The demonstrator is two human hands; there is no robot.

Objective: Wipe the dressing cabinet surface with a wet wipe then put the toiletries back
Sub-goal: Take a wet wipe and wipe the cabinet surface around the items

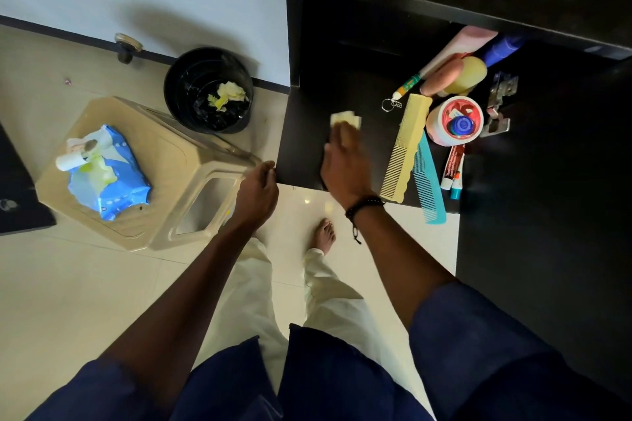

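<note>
The black dressing cabinet surface (307, 133) fills the upper right. My right hand (345, 164) presses a pale yellow wet wipe (345, 120) flat onto its left part. My left hand (258, 191) rests at the cabinet's front left corner, fingers loosely curled and holding nothing. Toiletries are crowded on the right of the surface: a yellow comb (405, 147), a teal comb (429, 181), a white jar (455, 120), a small tube (453, 166), a yellow bottle (468, 75), a pink tube (455, 44) and a blue bottle (502, 48).
A blue wet wipe pack (109, 174) lies on a beige plastic stool (178, 164) at the left. Behind it a black bin (208, 89) holds crumpled wipes. A shelf edge (444, 7) overhangs the surface. Keys (391, 102) and a metal hinge (497, 106) lie among the toiletries.
</note>
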